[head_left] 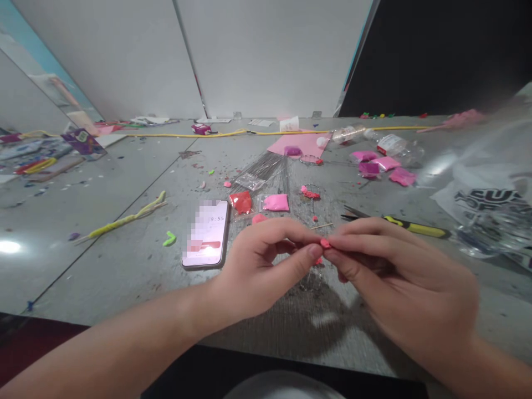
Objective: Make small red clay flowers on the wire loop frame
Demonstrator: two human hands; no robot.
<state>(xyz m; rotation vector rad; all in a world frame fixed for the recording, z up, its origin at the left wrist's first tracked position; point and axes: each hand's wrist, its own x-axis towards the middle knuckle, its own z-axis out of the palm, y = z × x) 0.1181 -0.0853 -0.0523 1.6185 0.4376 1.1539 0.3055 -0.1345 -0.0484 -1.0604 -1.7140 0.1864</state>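
Observation:
A small lump of coral-red modelling clay (325,244) sits between my fingertips. My left hand (266,266) pinches it from the left with thumb and forefinger; my right hand (399,277) grips it from the right. Just below the fingers, more red clay and thin wire show in part. Beyond my hands lie a wire piece with red clay (311,193) on it, a red clay packet (241,203) and a pink clay packet (276,203). Close to my left hand is a phone (206,233) with a lit screen.
Pliers with yellow-black handles (419,228) lie right of my right hand. A clear plastic bag (490,183) fills the right side, near a plastic bottle (393,145). Thin wires (266,166) spread from a pink sheet (307,143). Left lies a twisted yellow strand (124,219).

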